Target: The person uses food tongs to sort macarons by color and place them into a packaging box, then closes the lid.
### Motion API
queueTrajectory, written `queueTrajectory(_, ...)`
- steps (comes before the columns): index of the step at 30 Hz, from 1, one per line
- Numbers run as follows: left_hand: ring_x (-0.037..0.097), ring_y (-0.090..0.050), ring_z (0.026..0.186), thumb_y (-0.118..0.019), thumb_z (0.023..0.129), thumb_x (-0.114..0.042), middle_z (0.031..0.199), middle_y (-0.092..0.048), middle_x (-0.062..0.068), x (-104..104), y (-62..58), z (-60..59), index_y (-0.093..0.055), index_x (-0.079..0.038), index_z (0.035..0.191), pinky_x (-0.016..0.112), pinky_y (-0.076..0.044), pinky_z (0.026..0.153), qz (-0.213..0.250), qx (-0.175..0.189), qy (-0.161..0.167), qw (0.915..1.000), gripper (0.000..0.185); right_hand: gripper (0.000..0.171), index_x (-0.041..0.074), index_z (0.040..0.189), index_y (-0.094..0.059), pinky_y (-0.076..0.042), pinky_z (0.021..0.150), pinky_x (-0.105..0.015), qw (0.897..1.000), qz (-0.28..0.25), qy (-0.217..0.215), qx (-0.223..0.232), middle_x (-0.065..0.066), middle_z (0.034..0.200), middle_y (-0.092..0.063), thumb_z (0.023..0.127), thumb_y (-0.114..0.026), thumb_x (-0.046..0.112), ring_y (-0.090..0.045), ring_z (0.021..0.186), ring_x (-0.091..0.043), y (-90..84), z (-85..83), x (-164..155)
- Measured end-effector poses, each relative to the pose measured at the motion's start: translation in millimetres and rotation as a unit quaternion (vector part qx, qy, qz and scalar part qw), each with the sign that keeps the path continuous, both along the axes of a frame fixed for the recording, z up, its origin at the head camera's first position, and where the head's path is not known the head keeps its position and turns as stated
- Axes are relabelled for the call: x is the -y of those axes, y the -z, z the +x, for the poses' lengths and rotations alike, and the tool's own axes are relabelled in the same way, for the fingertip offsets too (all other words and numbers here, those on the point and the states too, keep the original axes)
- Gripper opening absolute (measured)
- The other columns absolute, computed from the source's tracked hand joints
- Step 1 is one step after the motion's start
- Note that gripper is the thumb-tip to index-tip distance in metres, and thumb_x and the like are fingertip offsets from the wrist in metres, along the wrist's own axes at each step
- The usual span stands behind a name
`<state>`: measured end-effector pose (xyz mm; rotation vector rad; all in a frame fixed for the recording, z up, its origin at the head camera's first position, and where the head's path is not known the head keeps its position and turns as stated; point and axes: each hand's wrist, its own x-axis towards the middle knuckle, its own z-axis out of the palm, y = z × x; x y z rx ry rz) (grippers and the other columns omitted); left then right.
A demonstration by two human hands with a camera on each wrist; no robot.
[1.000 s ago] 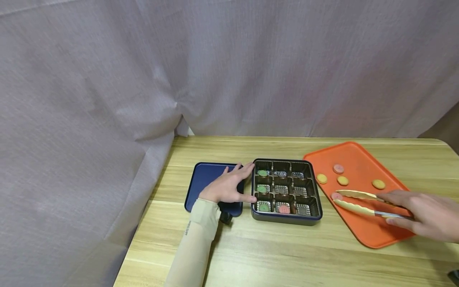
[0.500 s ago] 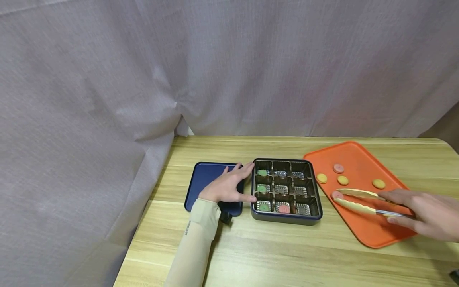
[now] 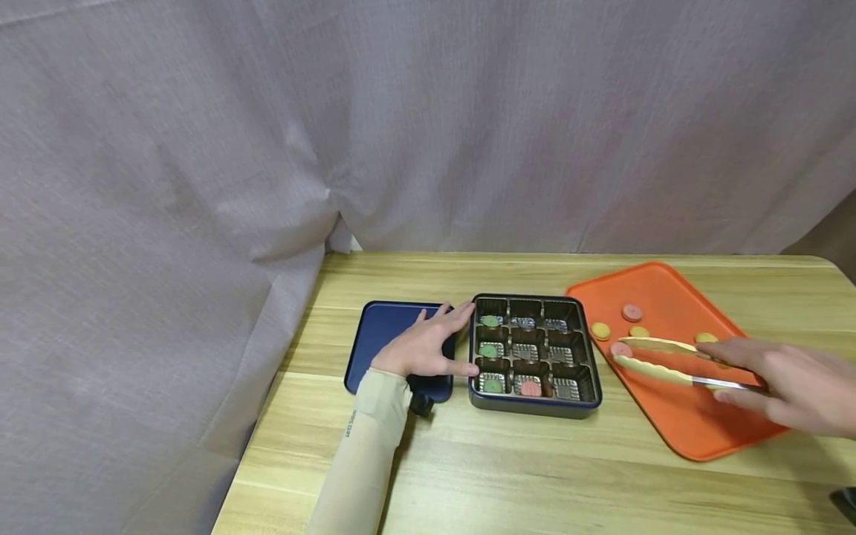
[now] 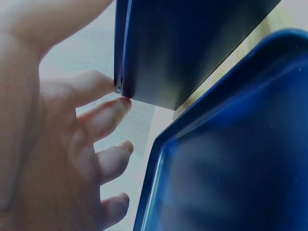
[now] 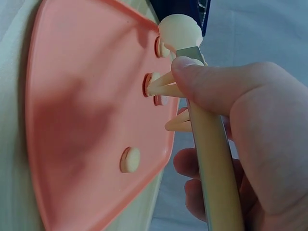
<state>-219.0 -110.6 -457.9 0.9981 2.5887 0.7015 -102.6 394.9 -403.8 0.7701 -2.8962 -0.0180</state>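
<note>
Pinching cream tongs (image 3: 658,358), the right hand (image 3: 792,386) closes their tips around a pink cookie (image 3: 620,349) at the orange tray's (image 3: 675,286) near-left edge; light and probably crumbly, it wants gentle edge pressure. The left hand (image 3: 423,348) rests flat-fingered against the compartment box (image 3: 535,407).

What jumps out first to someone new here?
The orange tray at the table's right, dotted with round cookies, where the right hand holds tongs whose tips reach a pink cookie. Left of it, the dark box with nine compartments, steadied by the left hand, which lies over the blue lid.
</note>
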Motion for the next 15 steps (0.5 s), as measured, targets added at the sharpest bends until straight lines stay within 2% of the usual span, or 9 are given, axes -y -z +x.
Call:
queueTrajectory(4, 0.033, -0.009, 0.163, -0.076, 0.088, -0.065, 0.177, -0.014, -0.005, 0.4, -0.3, 0.2, -0.012, -0.024, 0.171, 0.064, -0.004, 0.128, 0.003, 0.002, 0.001, 1.0, 0.113, 0.067, 0.011, 0.127, -0.076, -0.058, 0.07, -0.036, 1.0, -0.006, -0.004, -0.009, 0.0, 0.122, -0.075, 0.072, -0.095, 0.044, -0.074, 0.097, -0.02, -2.9, -0.4, 2.6)
queueTrajectory(7, 0.033, -0.009, 0.163, -0.076, 0.087, -0.065, 0.177, -0.013, -0.005, 0.3, -0.6, 0.0, -0.012, -0.024, 0.171, 0.064, -0.003, 0.128, 0.004, 0.003, 0.002, 1.0, 0.113, 0.067, 0.011, 0.127, -0.075, -0.055, 0.067, -0.03, 1.0, -0.016, -0.014, -0.017, 0.003, 0.12, -0.075, 0.071, -0.096, 0.041, -0.071, 0.092, -0.011, -5.5, -1.1, 3.7)
queueTrajectory(11, 0.033, -0.009, 0.163, -0.075, 0.087, -0.066, 0.177, -0.013, -0.005, 0.3, -0.5, -0.3, -0.011, -0.024, 0.171, 0.063, -0.003, 0.129, 0.002, 0.005, 0.001, 1.0, 0.113, 0.067, 0.012, 0.128, -0.073, -0.048, 0.063, -0.025, 0.999, -0.034, -0.027, -0.018, 0.006, 0.117, -0.074, 0.071, -0.097, 0.037, -0.056, 0.078, 0.005, -10.3, -2.0, 6.6)
queueTrajectory(13, 0.034, -0.009, 0.163, -0.075, 0.087, -0.066, 0.177, -0.013, -0.004, 0.3, -0.7, -0.3, -0.011, -0.024, 0.171, 0.064, -0.004, 0.128, 0.002, 0.005, 0.002, 1.0, 0.113, 0.066, 0.012, 0.13, -0.072, -0.042, 0.06, -0.023, 0.998, -0.043, -0.031, -0.012, 0.007, 0.116, -0.073, 0.072, -0.096, 0.034, -0.044, 0.072, 0.01, -12.7, -2.1, 9.0)
queueTrajectory(15, 0.034, -0.009, 0.163, -0.075, 0.088, -0.066, 0.177, -0.013, -0.003, 0.1, -0.7, -0.1, -0.011, -0.024, 0.171, 0.064, -0.004, 0.128, 0.002, 0.004, 0.002, 1.0, 0.113, 0.066, 0.014, 0.131, -0.071, -0.038, 0.059, -0.022, 0.998, -0.05, -0.032, -0.007, 0.01, 0.112, -0.07, 0.074, -0.096, 0.033, -0.038, 0.067, 0.011, -14.5, -2.0, 11.9)
